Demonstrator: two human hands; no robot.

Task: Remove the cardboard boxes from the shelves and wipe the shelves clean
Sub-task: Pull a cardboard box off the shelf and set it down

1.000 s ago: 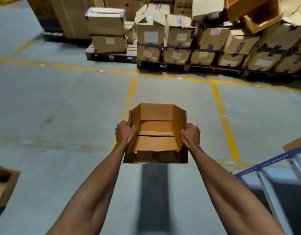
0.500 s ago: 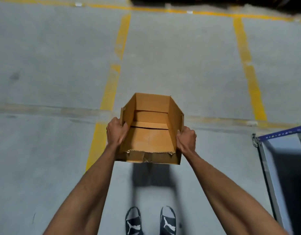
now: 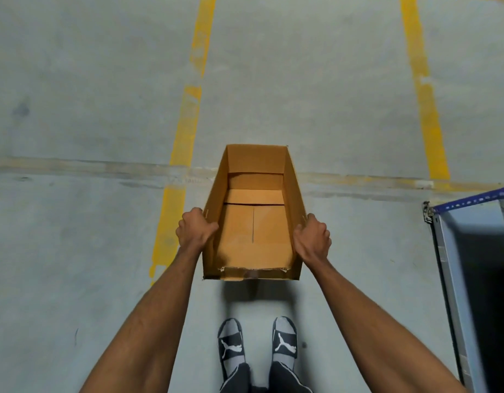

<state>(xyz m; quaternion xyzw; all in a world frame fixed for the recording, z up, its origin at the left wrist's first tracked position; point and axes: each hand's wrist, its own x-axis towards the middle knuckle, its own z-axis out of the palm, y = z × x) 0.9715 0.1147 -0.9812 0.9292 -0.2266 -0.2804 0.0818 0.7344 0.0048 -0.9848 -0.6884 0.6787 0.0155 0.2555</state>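
Both hands, left [image 3: 196, 233] and right [image 3: 313, 239], grip the side walls of an open cardboard box [image 3: 253, 222] held above a grey concrete floor [image 3: 74, 109]. Worn yellow lines [image 3: 185, 131] cross the floor, and a blue-edged metal shelf frame [image 3: 455, 251] stands at right.

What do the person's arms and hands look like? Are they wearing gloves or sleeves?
No gloves and no sleeves. Both forearms are bare all the way down to the bottom of the picture. The left hand and the right hand are bare too, with no watch, ring or bracelet showing.
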